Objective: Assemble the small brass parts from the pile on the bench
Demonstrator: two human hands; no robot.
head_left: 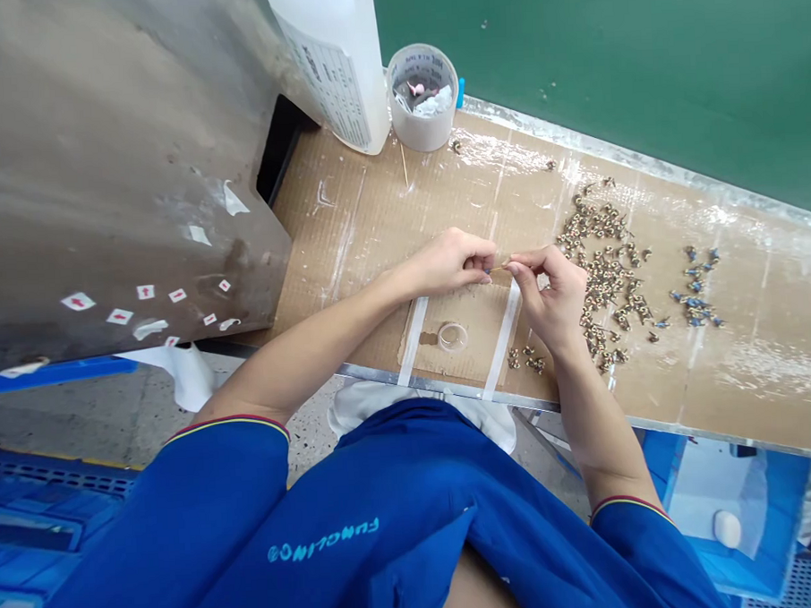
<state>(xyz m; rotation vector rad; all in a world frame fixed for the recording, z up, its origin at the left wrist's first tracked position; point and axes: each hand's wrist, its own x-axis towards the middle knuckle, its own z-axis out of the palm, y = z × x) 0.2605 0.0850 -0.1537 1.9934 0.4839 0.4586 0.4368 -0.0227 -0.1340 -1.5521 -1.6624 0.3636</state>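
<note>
Cardboard-covered bench (368,216) w/ heaps of small metal parts (602,277) just right of R hand (549,293); L hand (449,262) above taped cardboard pad (461,337); fingers (521,263) of both hands closed, pinching thin wooden stick (499,268) between them, over pad.

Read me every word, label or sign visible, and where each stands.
"FUNGLINCO", apparently, in light blue on the blue shirt
Label on the white jug: too small to read
Print on the round tub: too small to read
Stickers on the metal panel: red arrows, no words
</note>
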